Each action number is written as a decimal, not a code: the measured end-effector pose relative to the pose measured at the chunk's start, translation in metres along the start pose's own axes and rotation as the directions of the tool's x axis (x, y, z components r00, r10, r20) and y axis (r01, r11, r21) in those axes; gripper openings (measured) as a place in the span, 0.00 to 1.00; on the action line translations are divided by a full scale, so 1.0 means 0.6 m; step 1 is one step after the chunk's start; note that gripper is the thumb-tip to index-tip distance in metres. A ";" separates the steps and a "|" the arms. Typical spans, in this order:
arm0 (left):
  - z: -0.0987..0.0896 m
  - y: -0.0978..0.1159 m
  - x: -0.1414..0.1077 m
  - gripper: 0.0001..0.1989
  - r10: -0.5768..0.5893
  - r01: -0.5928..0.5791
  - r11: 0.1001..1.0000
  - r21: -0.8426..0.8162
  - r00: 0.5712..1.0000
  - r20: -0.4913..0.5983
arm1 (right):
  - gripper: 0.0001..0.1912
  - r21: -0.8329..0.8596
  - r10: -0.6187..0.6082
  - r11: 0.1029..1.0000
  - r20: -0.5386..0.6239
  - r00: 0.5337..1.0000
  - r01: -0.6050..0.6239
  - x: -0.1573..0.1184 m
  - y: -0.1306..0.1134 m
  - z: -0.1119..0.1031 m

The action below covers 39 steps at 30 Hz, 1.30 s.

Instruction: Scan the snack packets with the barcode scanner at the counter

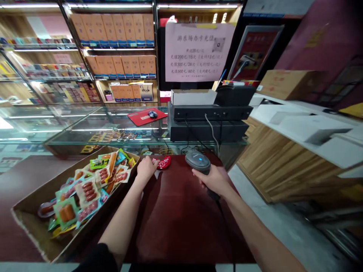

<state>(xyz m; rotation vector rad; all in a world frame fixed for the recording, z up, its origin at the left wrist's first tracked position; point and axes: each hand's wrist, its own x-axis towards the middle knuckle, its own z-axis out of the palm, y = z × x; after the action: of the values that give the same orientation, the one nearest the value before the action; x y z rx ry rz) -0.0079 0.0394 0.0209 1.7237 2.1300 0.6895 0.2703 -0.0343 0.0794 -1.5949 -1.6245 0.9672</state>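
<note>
My right hand (213,179) is wrapped around the handle of a dark grey barcode scanner (197,160). A small blue light glows on the scanner's top, and its cable hangs down toward the table's near edge. On the left, my left hand (146,168) has its fingers curled at the left end of a shiny red snack packet (163,162), which is near the back of the dark red table (170,219). Beside that hand stands an open cardboard box (31,236) holding several packaged sausages (87,190) and other small bagged snacks.
Behind the table runs a glass counter (76,140) bearing a red mouse pad (141,118) with a mouse (152,114). Black electronic boxes (208,130) with loose cables stand on it. A wooden cabinet (286,162) is at right, and lit shelves (119,49) line the back.
</note>
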 end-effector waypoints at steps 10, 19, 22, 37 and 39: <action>0.072 -0.021 0.053 0.19 -0.036 0.045 0.967 -0.253 0.999 0.039 | 0.17 -0.008 -0.399 0.913 0.197 0.895 0.409 0.131 -0.055 0.023; 0.056 -0.013 0.074 0.22 -0.019 0.200 0.511 -0.836 0.975 0.221 | 0.16 -0.010 -0.327 0.940 0.254 0.910 0.340 0.135 -0.036 0.029; 0.049 -0.001 0.071 0.24 0.003 0.273 0.351 -0.896 0.956 0.293 | 0.17 0.008 -0.325 0.942 0.270 0.906 0.335 0.128 -0.035 0.022; -0.002 0.037 0.059 0.24 -0.044 0.240 0.043 -0.970 0.970 0.238 | 0.17 -0.016 -0.344 0.933 0.248 0.906 0.359 0.123 -0.029 0.012; -0.002 0.037 0.058 0.24 -0.045 0.235 0.049 -0.971 0.971 0.233 | 0.17 -0.002 -0.351 0.932 0.243 0.904 0.362 0.123 -0.029 0.012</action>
<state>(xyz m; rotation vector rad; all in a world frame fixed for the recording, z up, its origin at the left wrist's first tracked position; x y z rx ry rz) 0.0022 0.0764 0.0361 0.6288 0.9730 1.4481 0.2518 0.0391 0.0875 -1.1796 -2.0314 0.9546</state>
